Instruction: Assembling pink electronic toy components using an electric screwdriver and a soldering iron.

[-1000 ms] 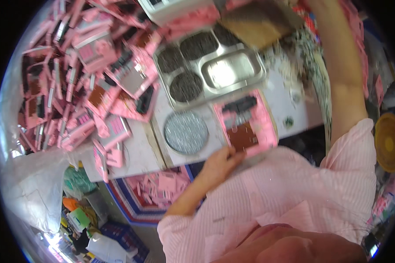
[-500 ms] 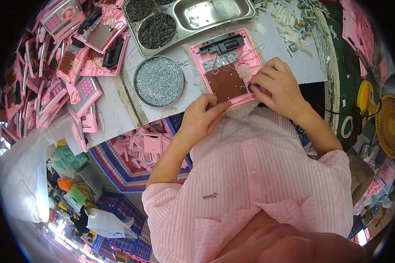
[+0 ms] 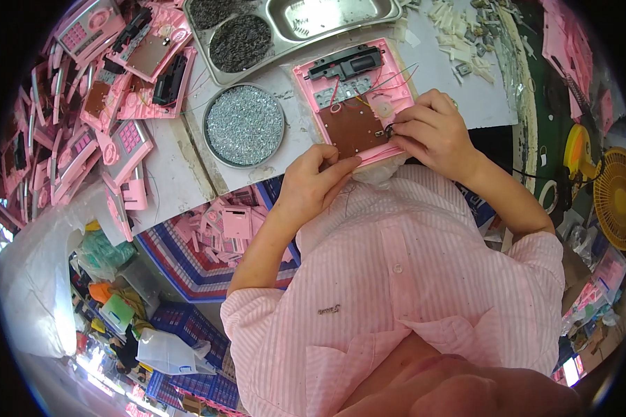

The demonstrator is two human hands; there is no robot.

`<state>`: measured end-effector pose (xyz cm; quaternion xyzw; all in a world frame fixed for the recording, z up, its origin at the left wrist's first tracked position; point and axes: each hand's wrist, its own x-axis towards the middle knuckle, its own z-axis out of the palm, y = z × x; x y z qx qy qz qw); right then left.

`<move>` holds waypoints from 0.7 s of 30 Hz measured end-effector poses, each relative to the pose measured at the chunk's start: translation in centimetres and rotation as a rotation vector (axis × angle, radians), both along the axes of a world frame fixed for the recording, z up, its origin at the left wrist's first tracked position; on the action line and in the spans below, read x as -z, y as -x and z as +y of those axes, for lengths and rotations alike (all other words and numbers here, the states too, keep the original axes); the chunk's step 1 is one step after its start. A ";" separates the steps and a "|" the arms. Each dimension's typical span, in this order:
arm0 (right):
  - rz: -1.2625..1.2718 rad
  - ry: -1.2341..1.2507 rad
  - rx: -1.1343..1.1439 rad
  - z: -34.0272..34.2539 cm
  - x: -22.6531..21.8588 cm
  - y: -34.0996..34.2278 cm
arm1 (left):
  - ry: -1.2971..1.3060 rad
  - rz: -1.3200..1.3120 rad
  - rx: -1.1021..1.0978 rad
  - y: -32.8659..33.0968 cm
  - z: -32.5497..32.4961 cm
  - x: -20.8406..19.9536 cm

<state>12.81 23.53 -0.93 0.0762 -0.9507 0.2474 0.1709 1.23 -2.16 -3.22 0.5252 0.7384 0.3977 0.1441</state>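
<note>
A pink plastic housing lies open at the table's front edge. Inside it are a brown circuit board, a black mechanism at the far end and thin loose wires. My left hand grips the housing's near left corner, thumb along the near wall. At the near right corner, my right hand is closed, fingertips pinching a small dark part beside the board's right edge. The fingers cover much of that part, so its kind cannot be made out.
A round dish of small silvery screws stands left of the housing. Behind it is a steel tray with dark screws. Pink housings pile up at the left, white plastic pieces at the far right. A basket of pink parts sits below the table.
My right fingers have shifted slightly, and the small dark part now sits against the board's right edge. The left hand keeps its place on the housing corner. The whole view has shifted a little.
</note>
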 end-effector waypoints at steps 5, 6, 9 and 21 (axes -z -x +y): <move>-0.112 0.226 -0.103 2.0 -0.7 0.0 | 0.005 0.046 0.034 0.5 0.2 -0.6; -0.127 0.358 -0.108 3.4 -1.5 0.2 | 0.002 0.036 0.048 0.7 0.4 -0.8; -0.061 0.183 0.302 9.6 -1.6 -0.1 | 0.040 0.044 0.130 1.6 0.8 -1.4; -0.332 -0.441 0.411 14.3 -0.8 4.2 | 0.233 -0.171 0.106 8.7 5.1 -7.7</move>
